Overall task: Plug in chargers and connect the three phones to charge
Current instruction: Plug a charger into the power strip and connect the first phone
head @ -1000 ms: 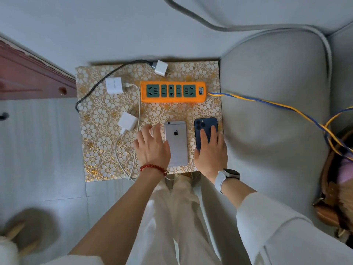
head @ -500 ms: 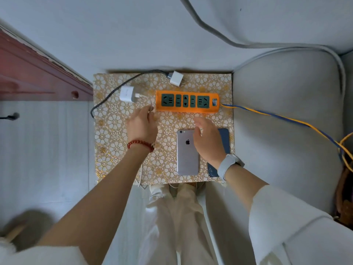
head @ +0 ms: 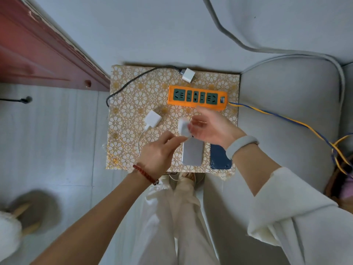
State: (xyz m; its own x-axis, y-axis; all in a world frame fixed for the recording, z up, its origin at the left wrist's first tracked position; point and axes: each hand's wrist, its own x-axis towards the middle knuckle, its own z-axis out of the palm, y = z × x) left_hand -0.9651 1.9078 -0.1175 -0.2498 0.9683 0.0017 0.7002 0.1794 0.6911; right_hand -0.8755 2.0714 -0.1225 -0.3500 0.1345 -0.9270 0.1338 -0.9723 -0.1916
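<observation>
Above the patterned table point(head: 129, 104), a white charger block point(head: 184, 128) is held between both hands. My left hand point(head: 159, 153) pinches its lower end and my right hand point(head: 210, 127) grips its right side. Just beyond lies the orange power strip point(head: 197, 98), all its sockets bare. A second white charger point(head: 152, 118) with a white cable lies to the left. A third charger point(head: 188, 74) with a black cable sits at the far edge. Face down near the front edge are a silver phone point(head: 192, 154) and a dark blue phone point(head: 219, 159), partly under my hands. No other phone shows.
A grey sofa point(head: 286, 115) butts against the table's right side. The strip's yellow and blue wire point(head: 286, 119) runs across it toward a brown bag point(head: 338, 178). A red-brown wooden frame point(head: 47, 54) stands at the left. A slipper point(head: 32, 211) lies on the floor.
My left hand picked the white charger up from the table's far left and brought it over the silver phone. My right hand left the blue phone and took hold of the charger.
</observation>
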